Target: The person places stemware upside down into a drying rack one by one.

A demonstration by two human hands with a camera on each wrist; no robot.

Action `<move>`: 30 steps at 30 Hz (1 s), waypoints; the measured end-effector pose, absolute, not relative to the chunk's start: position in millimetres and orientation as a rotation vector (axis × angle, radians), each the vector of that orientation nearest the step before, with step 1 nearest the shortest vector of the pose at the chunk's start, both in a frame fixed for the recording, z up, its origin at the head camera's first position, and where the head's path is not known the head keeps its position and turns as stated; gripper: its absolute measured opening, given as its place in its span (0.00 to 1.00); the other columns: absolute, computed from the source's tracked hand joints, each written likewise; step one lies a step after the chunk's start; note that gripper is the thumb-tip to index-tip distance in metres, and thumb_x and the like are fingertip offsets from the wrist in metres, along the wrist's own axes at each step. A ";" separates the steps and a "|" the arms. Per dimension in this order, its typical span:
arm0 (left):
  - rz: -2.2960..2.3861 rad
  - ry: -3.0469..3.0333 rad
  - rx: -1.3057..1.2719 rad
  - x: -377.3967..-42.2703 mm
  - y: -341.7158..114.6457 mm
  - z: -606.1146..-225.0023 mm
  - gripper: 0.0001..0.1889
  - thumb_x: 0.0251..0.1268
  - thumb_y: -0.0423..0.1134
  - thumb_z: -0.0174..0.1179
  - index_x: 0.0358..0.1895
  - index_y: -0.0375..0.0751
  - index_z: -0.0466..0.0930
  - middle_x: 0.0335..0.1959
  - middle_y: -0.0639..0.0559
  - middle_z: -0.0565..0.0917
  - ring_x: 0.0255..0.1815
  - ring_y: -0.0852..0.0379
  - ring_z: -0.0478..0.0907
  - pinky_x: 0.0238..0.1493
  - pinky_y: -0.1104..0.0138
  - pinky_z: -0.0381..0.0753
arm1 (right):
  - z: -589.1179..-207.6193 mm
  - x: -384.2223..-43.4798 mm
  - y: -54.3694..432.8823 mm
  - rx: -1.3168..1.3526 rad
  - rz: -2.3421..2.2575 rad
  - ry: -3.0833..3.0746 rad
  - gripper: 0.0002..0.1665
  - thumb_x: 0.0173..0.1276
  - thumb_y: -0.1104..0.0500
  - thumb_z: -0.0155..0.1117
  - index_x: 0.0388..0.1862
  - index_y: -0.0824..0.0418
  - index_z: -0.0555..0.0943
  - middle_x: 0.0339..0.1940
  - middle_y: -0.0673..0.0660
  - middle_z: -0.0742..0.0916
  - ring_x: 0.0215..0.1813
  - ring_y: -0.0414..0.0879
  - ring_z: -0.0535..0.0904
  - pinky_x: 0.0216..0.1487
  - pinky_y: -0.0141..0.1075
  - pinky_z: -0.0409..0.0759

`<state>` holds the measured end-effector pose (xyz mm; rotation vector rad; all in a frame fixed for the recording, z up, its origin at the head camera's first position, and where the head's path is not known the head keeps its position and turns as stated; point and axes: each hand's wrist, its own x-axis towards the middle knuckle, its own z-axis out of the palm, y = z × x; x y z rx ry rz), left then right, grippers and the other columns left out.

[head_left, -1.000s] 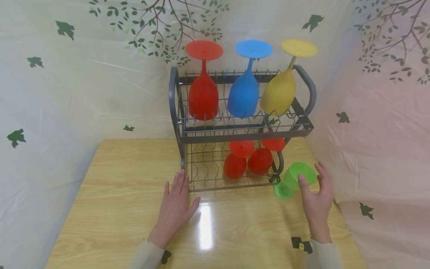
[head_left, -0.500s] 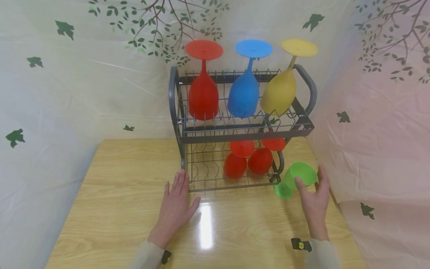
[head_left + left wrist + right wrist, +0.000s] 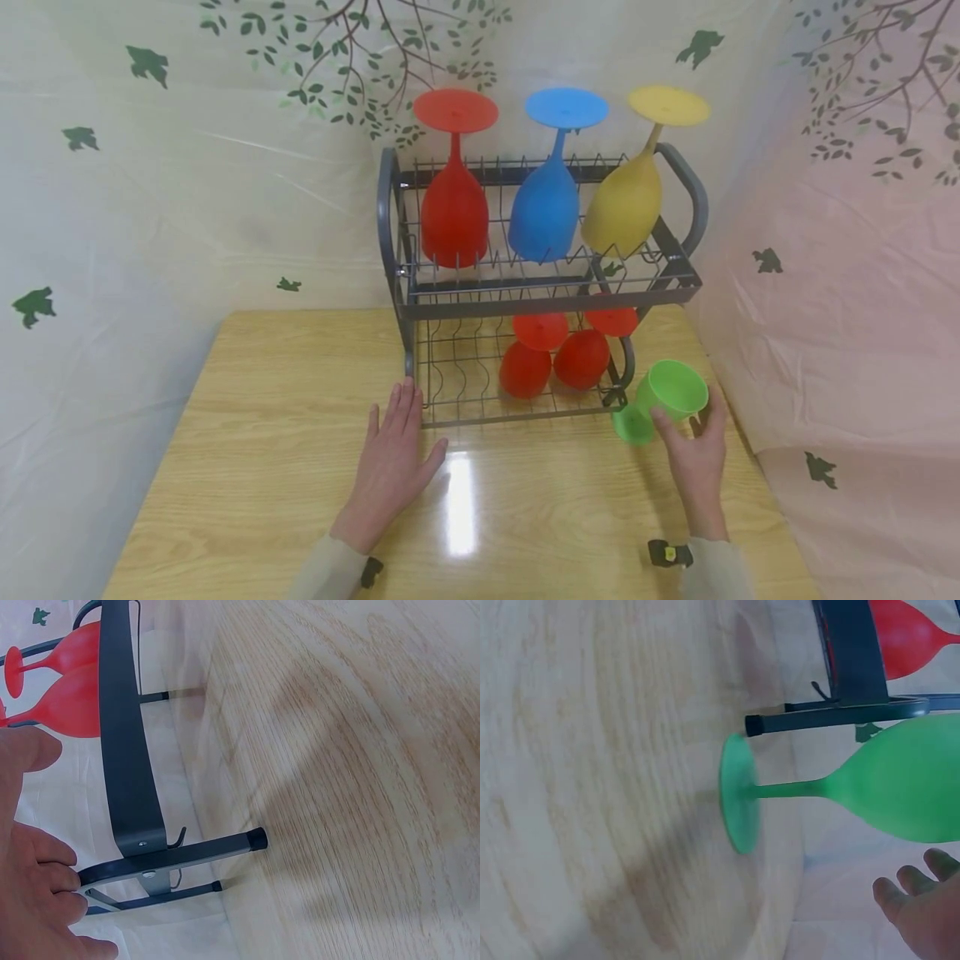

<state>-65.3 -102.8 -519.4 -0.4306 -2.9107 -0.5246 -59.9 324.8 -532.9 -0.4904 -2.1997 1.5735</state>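
A green plastic wine glass (image 3: 677,390) stands upright on the table by the rack's right end, its foot (image 3: 739,793) on the wood. Around the near side of its bowl is my right hand (image 3: 697,467), thumb in front and fingers to the right. In the right wrist view a small gap shows between those fingertips (image 3: 889,892) and the bowl. My left hand (image 3: 390,467) lies with fingers stretched at the front left corner of the dark two-tier dish rack (image 3: 547,308). From the left wrist, its fingers appear beside the rack's frame (image 3: 135,735).
On the upper tier, upside-down wine glasses stand in a row: red (image 3: 454,208), blue (image 3: 544,208) and yellow (image 3: 624,204). Two red ones (image 3: 525,371) lean on the lower tier, towards the right. A patterned cloth (image 3: 300,208) hangs behind the wooden table (image 3: 285,400).
My right hand has shifted left and towards me beside the green wine glass, its thumb lower on the bowl. The wine glass and my left hand have stayed in place.
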 end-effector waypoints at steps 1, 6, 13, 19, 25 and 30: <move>-0.525 -2.911 -0.432 -65.3 -102.9 -519.4 0.43 0.72 0.55 0.61 0.78 0.29 0.59 0.83 0.37 0.52 0.83 0.39 0.50 0.78 0.38 0.51 | -534.4 -59.8 324.8 -0.491 1.577 -2.204 0.58 0.66 0.60 0.76 0.86 0.55 0.50 0.83 0.60 0.63 0.82 0.57 0.58 0.81 0.51 0.57; -0.516 -2.903 -0.439 -64.9 -103.6 -519.2 0.44 0.73 0.58 0.57 0.78 0.27 0.59 0.83 0.36 0.52 0.83 0.37 0.52 0.78 0.38 0.50 | -540.8 -58.1 324.2 -0.506 1.605 -2.221 0.57 0.67 0.58 0.76 0.86 0.53 0.51 0.81 0.61 0.65 0.81 0.57 0.59 0.81 0.51 0.59; -0.531 -2.909 -0.438 -64.3 -103.4 -518.5 0.43 0.73 0.58 0.58 0.78 0.27 0.59 0.82 0.36 0.51 0.83 0.37 0.50 0.78 0.38 0.49 | -547.8 -57.9 325.0 -0.519 1.654 -2.254 0.59 0.67 0.57 0.76 0.86 0.50 0.49 0.81 0.61 0.65 0.80 0.60 0.60 0.80 0.52 0.59; -0.518 -2.918 -0.437 -63.9 -103.5 -518.1 0.44 0.73 0.59 0.56 0.78 0.27 0.59 0.83 0.36 0.51 0.83 0.37 0.50 0.79 0.39 0.48 | -551.7 -58.6 325.5 -0.492 1.679 -2.239 0.58 0.66 0.60 0.76 0.85 0.50 0.49 0.80 0.59 0.65 0.80 0.59 0.62 0.80 0.50 0.59; -0.522 -2.920 -0.433 -63.6 -103.8 -518.2 0.44 0.73 0.59 0.56 0.78 0.27 0.58 0.83 0.36 0.51 0.83 0.38 0.50 0.79 0.39 0.48 | -554.4 -59.2 325.2 -0.526 1.699 -2.258 0.58 0.67 0.58 0.75 0.85 0.51 0.48 0.82 0.61 0.62 0.81 0.63 0.60 0.79 0.53 0.61; -0.534 -2.923 -0.428 -63.1 -103.5 -517.7 0.43 0.73 0.58 0.57 0.78 0.28 0.58 0.83 0.37 0.51 0.83 0.38 0.49 0.79 0.39 0.47 | -553.9 -59.0 324.6 -0.526 1.710 -2.258 0.57 0.68 0.58 0.75 0.85 0.53 0.48 0.81 0.62 0.62 0.81 0.64 0.60 0.79 0.53 0.61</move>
